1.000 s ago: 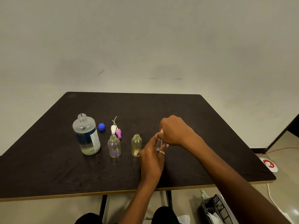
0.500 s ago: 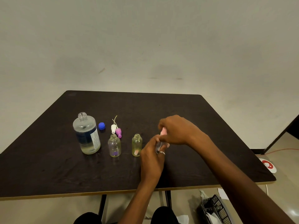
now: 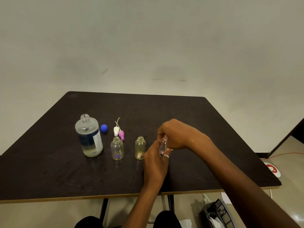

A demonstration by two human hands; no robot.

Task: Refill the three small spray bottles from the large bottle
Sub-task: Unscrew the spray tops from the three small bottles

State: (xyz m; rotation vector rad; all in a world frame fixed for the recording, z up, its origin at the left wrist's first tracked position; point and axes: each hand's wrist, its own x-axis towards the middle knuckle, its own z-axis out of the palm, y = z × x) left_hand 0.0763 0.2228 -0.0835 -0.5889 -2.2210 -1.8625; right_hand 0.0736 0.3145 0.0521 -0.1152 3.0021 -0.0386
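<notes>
The large clear bottle (image 3: 89, 137) stands uncapped at the left of the dark table (image 3: 49, 170), its blue cap (image 3: 104, 128) lying beside it. Two small bottles stand open to its right: one with a purple label (image 3: 117, 148) and one yellowish (image 3: 140, 148). A white spray top (image 3: 116, 130) and a pink spray top (image 3: 121, 135) lie behind them. My left hand (image 3: 155, 163) grips the body of the third small bottle (image 3: 162, 148). My right hand (image 3: 174, 134) covers its pink top, fingers pinched on it.
The table's front edge (image 3: 98, 197) runs close to my knees (image 3: 166, 218). A black mesh basket (image 3: 217, 214) sits on the floor at the lower right. A red and white disc (image 3: 272, 169) and a cable lie on the floor at the right.
Both hands stay on the third small bottle with only small shifts of the right hand's fingers at its top. The other bottles and tops have not moved.
</notes>
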